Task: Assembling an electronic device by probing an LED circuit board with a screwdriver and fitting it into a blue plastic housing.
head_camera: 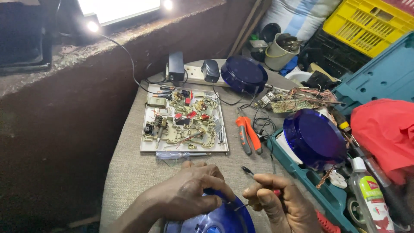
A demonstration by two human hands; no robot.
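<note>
dim concrete wall (129,51), bright lamp (92,26), perhaps a window above.

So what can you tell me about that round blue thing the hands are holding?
The blue dome cover is round, shiny and see-through, like coloured plastic. Only its top part shows at the bottom edge of the view. It sits on the grey cloth-covered table. The left hand presses on its upper rim, and the right hand holds a thin tool beside it.
</note>
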